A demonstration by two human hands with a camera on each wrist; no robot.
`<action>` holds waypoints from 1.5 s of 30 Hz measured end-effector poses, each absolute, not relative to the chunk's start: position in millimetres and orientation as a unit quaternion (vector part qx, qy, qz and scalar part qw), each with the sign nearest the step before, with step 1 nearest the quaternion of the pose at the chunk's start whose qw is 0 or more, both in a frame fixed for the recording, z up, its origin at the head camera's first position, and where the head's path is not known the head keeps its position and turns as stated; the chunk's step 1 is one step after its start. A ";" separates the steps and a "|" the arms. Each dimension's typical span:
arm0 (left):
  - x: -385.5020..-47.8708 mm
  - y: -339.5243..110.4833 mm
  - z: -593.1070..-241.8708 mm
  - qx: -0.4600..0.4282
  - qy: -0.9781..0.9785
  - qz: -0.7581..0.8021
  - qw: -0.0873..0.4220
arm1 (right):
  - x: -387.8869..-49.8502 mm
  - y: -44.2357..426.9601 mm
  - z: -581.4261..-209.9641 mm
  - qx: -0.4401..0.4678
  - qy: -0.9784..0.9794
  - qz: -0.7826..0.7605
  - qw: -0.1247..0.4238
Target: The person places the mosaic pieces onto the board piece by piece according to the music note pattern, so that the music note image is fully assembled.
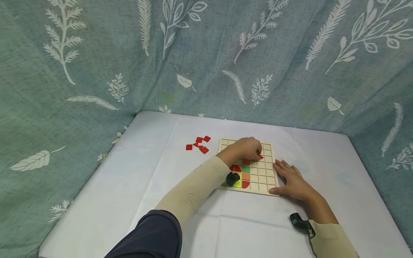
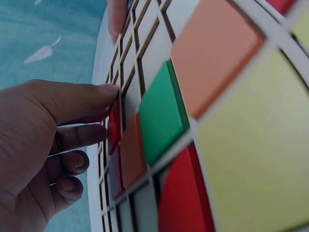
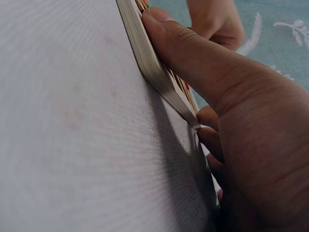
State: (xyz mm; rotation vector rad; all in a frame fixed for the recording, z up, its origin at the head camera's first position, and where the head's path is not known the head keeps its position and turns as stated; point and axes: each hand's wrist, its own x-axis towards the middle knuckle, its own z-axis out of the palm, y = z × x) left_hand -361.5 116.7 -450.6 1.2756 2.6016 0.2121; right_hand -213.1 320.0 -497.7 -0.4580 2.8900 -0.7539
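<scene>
The person seems to be partway through filling the board [image 1: 262,179] with colored bits. The left hand [image 1: 248,147] is over the board. Its thumb and pointer finger pinch a red piece [image 1: 261,157] right at the squares, and its other fingers are bent. The next move looks like it needs the piece lined up with its square, pressed flat and let go. The right hand [image 1: 293,182] is open and spread, with its thumb on the board's near edge and its fingers along the board's right side, maybe to keep it steady. A green square [image 1: 246,169] and an orange square [image 1: 246,176] sit in the board. Loose red pieces [image 1: 189,147] lie left of the board.
</scene>
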 end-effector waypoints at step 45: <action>-357.5 135.7 -444.3 0.477 0.868 0.058 0.129 | -215.9 323.4 -499.5 -0.154 0.953 -0.252 0.064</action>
